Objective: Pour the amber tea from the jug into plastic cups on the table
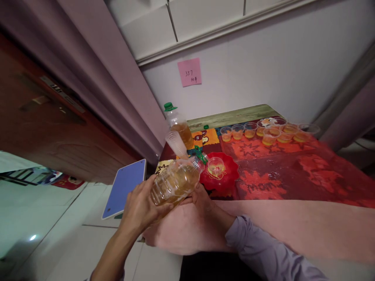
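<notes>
A large clear bottle of yellowish liquid [174,183] is tilted in both hands, its neck pointing up and to the right. My left hand [143,201] wraps round the bottle's lower end, and my right hand [200,199] grips its side near the shoulder. Just beyond the bottle's mouth, a clear plastic cup [215,166] stands on a red scalloped plate [230,177]. A green handle or strap [200,154] shows at the neck. Behind the bottle leans a stack of clear cups [176,143].
A second bottle with a green cap [182,128] stands at the back left, near a small green cap [206,127]. Several cups with yellow liquid [271,136] line the back right. A blue board [125,187] lies left of the patterned tablecloth [263,175].
</notes>
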Demonstrator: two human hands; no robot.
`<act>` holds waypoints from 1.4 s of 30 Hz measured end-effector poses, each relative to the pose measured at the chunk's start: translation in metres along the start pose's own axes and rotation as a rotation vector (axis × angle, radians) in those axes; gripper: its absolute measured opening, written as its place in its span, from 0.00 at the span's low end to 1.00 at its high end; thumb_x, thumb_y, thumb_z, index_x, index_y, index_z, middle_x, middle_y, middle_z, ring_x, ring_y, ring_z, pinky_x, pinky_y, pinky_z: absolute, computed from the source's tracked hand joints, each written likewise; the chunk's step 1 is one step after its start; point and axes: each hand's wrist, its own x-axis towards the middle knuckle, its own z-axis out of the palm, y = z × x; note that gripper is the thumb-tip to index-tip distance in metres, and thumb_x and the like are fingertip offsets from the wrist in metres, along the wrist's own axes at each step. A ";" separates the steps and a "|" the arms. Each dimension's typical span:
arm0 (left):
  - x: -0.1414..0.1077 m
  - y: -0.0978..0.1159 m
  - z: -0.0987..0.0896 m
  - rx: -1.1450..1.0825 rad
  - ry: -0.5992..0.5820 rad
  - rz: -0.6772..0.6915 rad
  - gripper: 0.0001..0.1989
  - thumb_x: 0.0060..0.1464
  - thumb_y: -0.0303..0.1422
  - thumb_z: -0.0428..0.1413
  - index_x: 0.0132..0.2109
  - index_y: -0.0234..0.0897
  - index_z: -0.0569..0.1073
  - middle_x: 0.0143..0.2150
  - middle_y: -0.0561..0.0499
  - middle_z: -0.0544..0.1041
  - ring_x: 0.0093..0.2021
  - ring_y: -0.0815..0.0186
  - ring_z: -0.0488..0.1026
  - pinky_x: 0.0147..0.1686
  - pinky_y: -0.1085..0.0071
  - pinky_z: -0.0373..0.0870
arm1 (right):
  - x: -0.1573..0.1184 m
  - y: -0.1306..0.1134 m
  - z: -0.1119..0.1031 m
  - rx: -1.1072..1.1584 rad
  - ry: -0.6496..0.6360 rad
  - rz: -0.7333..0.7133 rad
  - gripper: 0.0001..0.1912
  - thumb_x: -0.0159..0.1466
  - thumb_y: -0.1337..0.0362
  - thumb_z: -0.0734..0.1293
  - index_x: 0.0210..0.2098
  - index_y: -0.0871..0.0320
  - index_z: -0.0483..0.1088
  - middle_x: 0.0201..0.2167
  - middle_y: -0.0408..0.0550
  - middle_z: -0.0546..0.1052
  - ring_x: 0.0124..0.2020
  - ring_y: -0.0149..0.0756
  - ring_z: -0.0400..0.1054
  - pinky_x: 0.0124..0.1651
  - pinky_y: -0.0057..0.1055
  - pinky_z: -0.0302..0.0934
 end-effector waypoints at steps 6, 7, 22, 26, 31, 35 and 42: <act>0.006 0.005 -0.005 0.068 -0.033 0.023 0.49 0.42 0.48 0.72 0.70 0.38 0.73 0.66 0.35 0.81 0.64 0.36 0.79 0.62 0.42 0.74 | 0.005 0.001 0.000 0.143 0.007 0.059 0.49 0.55 0.20 0.70 0.60 0.49 0.75 0.52 0.56 0.86 0.44 0.56 0.83 0.42 0.54 0.80; 0.007 0.005 -0.005 0.079 -0.034 0.030 0.49 0.42 0.48 0.71 0.70 0.38 0.73 0.65 0.35 0.82 0.64 0.36 0.79 0.62 0.43 0.74 | 0.006 0.003 -0.001 0.155 0.019 0.065 0.49 0.54 0.20 0.70 0.59 0.49 0.75 0.53 0.56 0.86 0.44 0.56 0.83 0.41 0.53 0.80; 0.018 0.023 -0.011 0.161 -0.041 0.060 0.48 0.42 0.48 0.71 0.70 0.38 0.73 0.62 0.35 0.83 0.61 0.35 0.80 0.60 0.44 0.74 | 0.011 0.008 -0.005 0.227 0.005 0.072 0.51 0.57 0.20 0.67 0.65 0.48 0.71 0.56 0.57 0.84 0.49 0.58 0.83 0.43 0.57 0.80; 0.019 0.025 -0.011 0.192 -0.036 0.075 0.46 0.42 0.48 0.71 0.69 0.41 0.74 0.60 0.38 0.84 0.60 0.38 0.81 0.58 0.48 0.75 | 0.011 0.007 -0.005 0.223 0.000 0.075 0.51 0.59 0.20 0.65 0.67 0.48 0.69 0.56 0.56 0.84 0.51 0.59 0.82 0.45 0.59 0.80; 0.022 0.023 -0.010 0.214 -0.026 0.075 0.46 0.41 0.48 0.71 0.68 0.42 0.74 0.60 0.38 0.84 0.59 0.38 0.81 0.58 0.50 0.74 | 0.011 0.007 -0.005 0.229 -0.003 0.070 0.51 0.60 0.21 0.64 0.69 0.48 0.68 0.55 0.56 0.84 0.51 0.60 0.82 0.44 0.59 0.80; 0.023 0.027 -0.012 0.211 -0.039 0.064 0.47 0.39 0.48 0.72 0.68 0.42 0.75 0.59 0.38 0.85 0.59 0.36 0.81 0.58 0.48 0.75 | 0.011 0.007 -0.005 0.238 0.001 0.067 0.50 0.60 0.22 0.64 0.68 0.48 0.68 0.55 0.56 0.84 0.49 0.59 0.82 0.43 0.58 0.80; 0.025 0.030 -0.016 0.211 -0.078 0.045 0.46 0.41 0.47 0.71 0.68 0.40 0.74 0.60 0.37 0.84 0.60 0.37 0.81 0.59 0.48 0.75 | 0.010 0.003 -0.005 0.241 -0.012 0.071 0.50 0.59 0.20 0.65 0.66 0.48 0.69 0.54 0.55 0.84 0.47 0.57 0.82 0.44 0.58 0.79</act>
